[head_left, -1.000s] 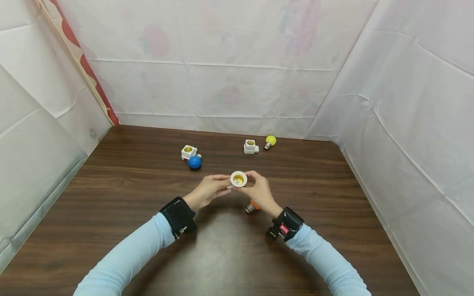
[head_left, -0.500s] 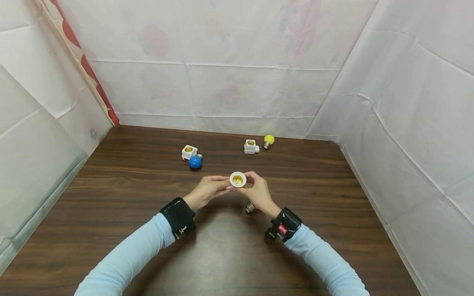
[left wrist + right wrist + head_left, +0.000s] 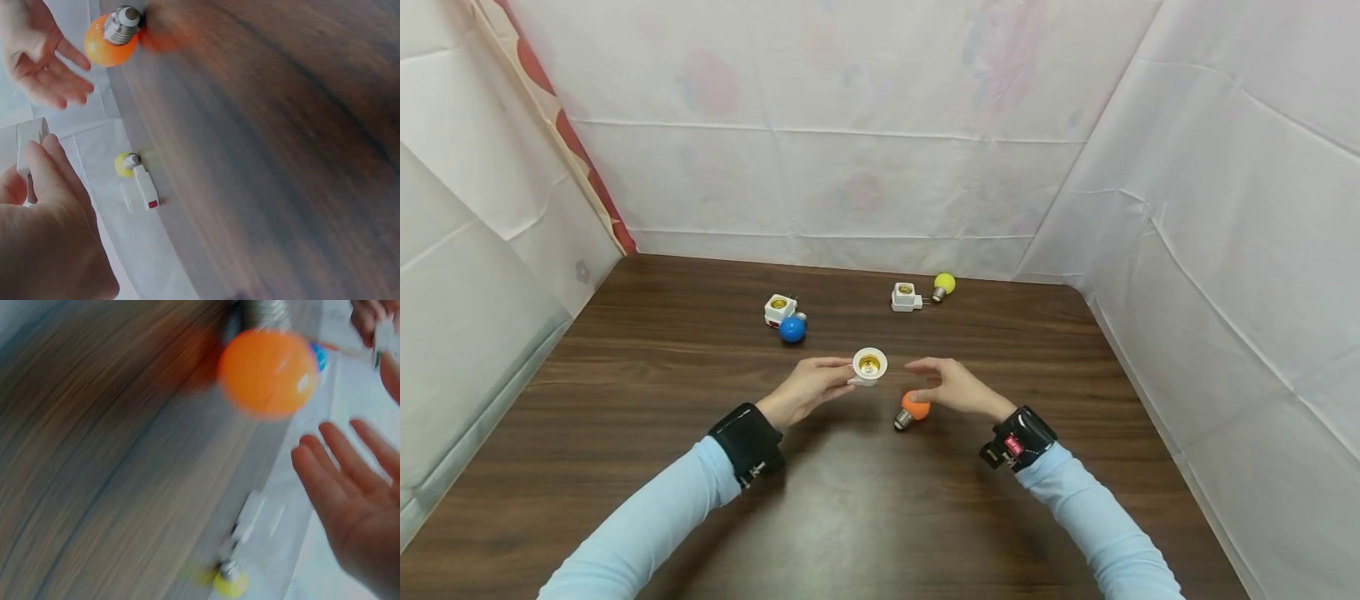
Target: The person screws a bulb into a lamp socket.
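A white bulb socket [image 3: 869, 367] with a brass-coloured inside is pinched in my left hand [image 3: 805, 390], its round mouth turned up toward the head camera. My right hand [image 3: 957, 387] is off the socket, fingers spread and loosely bent, nothing between them. Just below it an orange light bulb [image 3: 915, 407] lies on the table, metal screw base pointing toward the near left; the thumb overlaps its top in the head view. In the right wrist view the orange bulb [image 3: 269, 374] shows in front of the fingers [image 3: 337, 462].
At the back left, a white plug-in socket [image 3: 779, 309] sits against a blue bulb [image 3: 792, 329]. Further right stands another white socket [image 3: 906, 297] with plug pins, beside a yellow bulb [image 3: 944, 284]. White sheeting [image 3: 820, 183] walls the brown table [image 3: 685, 333] at back and sides.
My right hand has let go of the socket and moved right, its fingers opening above the orange bulb, which now shows more fully. The left hand, still holding the socket, has shifted slightly left.
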The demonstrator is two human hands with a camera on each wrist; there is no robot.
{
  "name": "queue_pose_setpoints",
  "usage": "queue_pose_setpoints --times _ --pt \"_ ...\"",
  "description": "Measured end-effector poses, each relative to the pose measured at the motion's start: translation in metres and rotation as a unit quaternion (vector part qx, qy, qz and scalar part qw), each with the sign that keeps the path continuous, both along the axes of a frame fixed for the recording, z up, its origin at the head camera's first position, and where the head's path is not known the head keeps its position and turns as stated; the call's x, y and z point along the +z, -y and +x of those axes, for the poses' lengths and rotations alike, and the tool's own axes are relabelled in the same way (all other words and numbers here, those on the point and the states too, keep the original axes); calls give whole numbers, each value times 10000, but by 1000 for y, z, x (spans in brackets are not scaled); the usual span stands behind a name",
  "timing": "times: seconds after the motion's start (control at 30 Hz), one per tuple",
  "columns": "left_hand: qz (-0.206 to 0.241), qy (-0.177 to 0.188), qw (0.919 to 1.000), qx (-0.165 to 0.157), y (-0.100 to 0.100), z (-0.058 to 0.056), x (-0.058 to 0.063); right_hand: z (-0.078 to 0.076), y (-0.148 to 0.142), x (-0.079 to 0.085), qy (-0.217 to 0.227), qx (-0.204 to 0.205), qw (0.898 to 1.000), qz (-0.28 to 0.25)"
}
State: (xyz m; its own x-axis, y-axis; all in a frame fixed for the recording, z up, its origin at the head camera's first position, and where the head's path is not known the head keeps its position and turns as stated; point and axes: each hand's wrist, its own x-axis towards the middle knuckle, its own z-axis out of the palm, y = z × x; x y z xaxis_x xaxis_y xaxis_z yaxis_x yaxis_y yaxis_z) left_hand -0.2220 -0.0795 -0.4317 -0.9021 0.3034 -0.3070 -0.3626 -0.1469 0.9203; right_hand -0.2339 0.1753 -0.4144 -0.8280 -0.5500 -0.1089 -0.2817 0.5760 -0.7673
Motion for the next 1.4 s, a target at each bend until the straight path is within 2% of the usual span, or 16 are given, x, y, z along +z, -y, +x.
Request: queue_pose_setpoints --times 0.1,0.17,0.33,0.53,0.77,0.97,1.13,1.27,1.4 --pt "44 25 10000 43 1 0 -3 -2 -10 -5 75 258 9990 356" --pt "67 78 9999 49 1 1 -5 -7 -14 -19 75 380 9980 490" --pt "60 170 9998 -8 1 2 -7 -10 -15 -36 285 556 9974 355" --pt "-3 138 9999 -32 1 3 -10 -12 -15 -46 282 385 9986 215" --pt "-25 124 9999 -43 0 3 -15 -12 -15 -50 199 261 9993 152" --pt "-67 104 9999 -59 0 3 -15 -10 -16 -48 304 178 9994 -73" --pt "-91 131 9998 -90 0 4 -17 -10 -12 -42 27 41 9999 -102" --pt "-66 164 9998 -79 1 3 -22 -11 -4 -24 -227 -121 9991 -342" --pt "-43 116 9999 -70 3 3 -25 -12 4 -1 -625 -528 9931 -838"
